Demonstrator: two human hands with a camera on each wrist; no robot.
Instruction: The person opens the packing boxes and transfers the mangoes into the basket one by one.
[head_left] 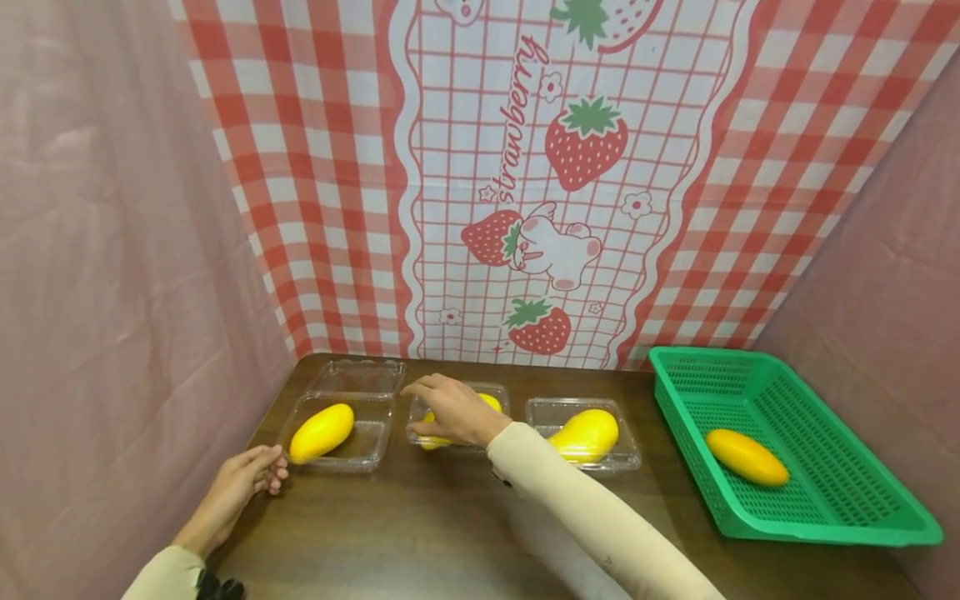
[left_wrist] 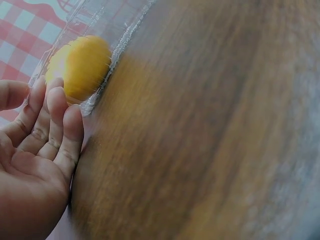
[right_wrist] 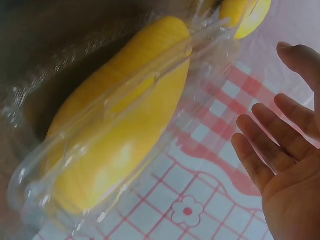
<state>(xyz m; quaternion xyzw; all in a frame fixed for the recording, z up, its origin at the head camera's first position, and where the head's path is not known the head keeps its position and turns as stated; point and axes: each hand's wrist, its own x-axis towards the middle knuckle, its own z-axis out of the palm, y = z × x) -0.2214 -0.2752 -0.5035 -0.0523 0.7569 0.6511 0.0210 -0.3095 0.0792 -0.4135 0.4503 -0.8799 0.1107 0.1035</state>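
My left hand (head_left: 243, 483) is by the near left corner of the left clear plastic box (head_left: 367, 458), fingers loosely bent, with fingertips (left_wrist: 57, 97) right at its edge. That box holds a yellow mango (head_left: 322, 432), and its lid (head_left: 358, 379) lies folded back behind it. Over the middle clear box (head_left: 501, 400) reaches my right hand (head_left: 457, 408), fingers spread, partly covering the mango (head_left: 491, 402) inside. In the right wrist view the palm faces the camera with nothing held. A third clear box (head_left: 626, 454), lid down, contains another mango (head_left: 588, 433), partly behind my right forearm.
On the right of the brown wooden table (head_left: 390, 533) stands a green slotted basket (head_left: 738, 525) with one orange-yellow mango (head_left: 747, 457) in it. A strawberry-print checked cloth (head_left: 450, 167) hangs behind the table, and pink curtains (head_left: 135, 250) flank both sides.
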